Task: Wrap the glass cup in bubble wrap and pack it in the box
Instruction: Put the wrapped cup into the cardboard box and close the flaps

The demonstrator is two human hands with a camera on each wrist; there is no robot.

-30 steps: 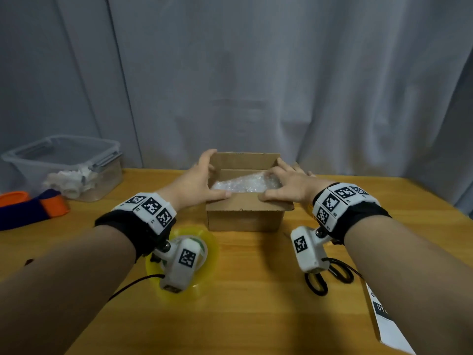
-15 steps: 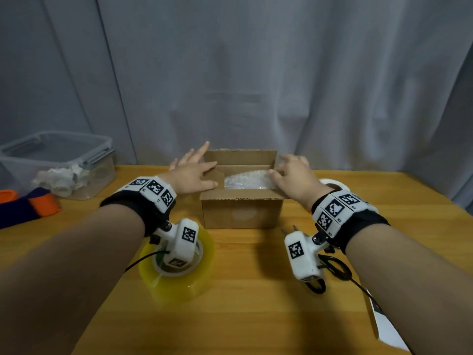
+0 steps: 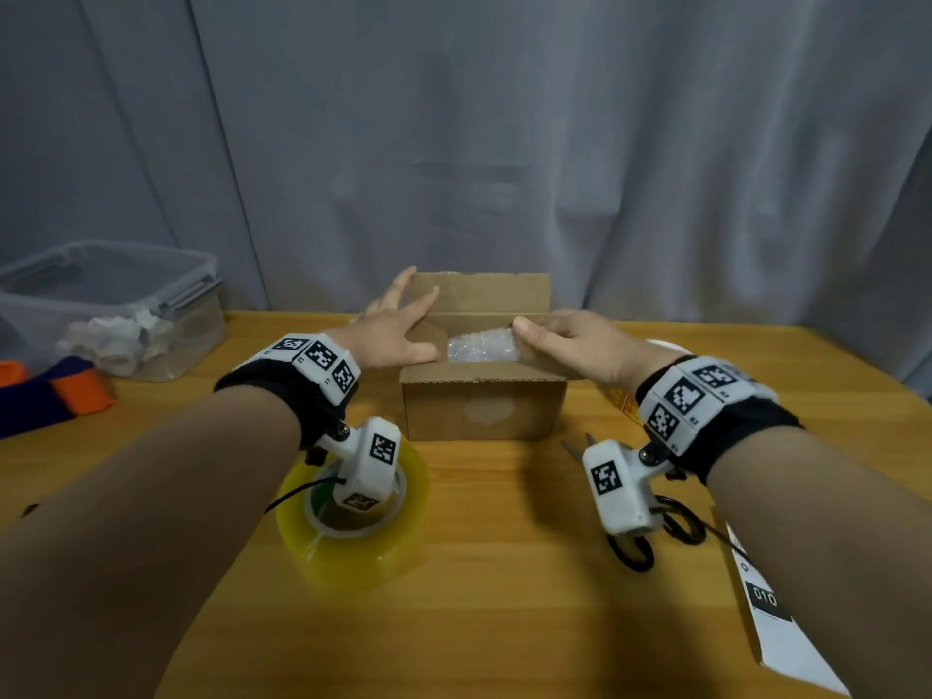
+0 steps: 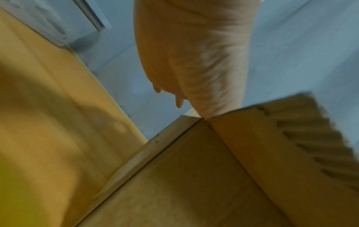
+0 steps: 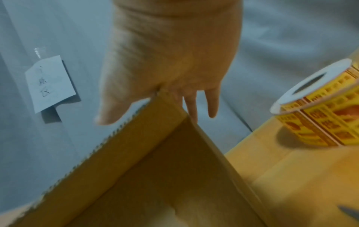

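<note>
Far to the left of the left grip sits a clear plastic bin (image 3: pixel 126 315) with white rolls inside, set back out of the working area; nearer the person, under the left wrist, a roll of yellowish packing tape (image 3: pixel 353 542) lies flat on the tabletop (image 3: pixel 504 597), probably kept close for sealing.

The left hand (image 3: pixel 398 335) is released, fingers straight and spread, pressing the box's left flap inward; the flat palm suits pushing card, not grasping it.

Between the two grips stands the cardboard box (image 3: pixel 484 411), its far flap upright; inside it, just beside both thumbs, lies the bubble-wrapped glass cup (image 3: pixel 481 345), so packing looks done and closing the flaps seems the step in hand.

The right hand (image 3: pixel 570 345) is likewise released, thumb and straight fingers laid on the right flap, mirroring the left so both side flaps fold together.

Below the right wrist lie scissors (image 3: pixel 660 537); beyond the right grip a printed yellow tape roll (image 5: pixel 318 107); at the near right edge a white paper strip (image 3: pixel 776 623).
</note>
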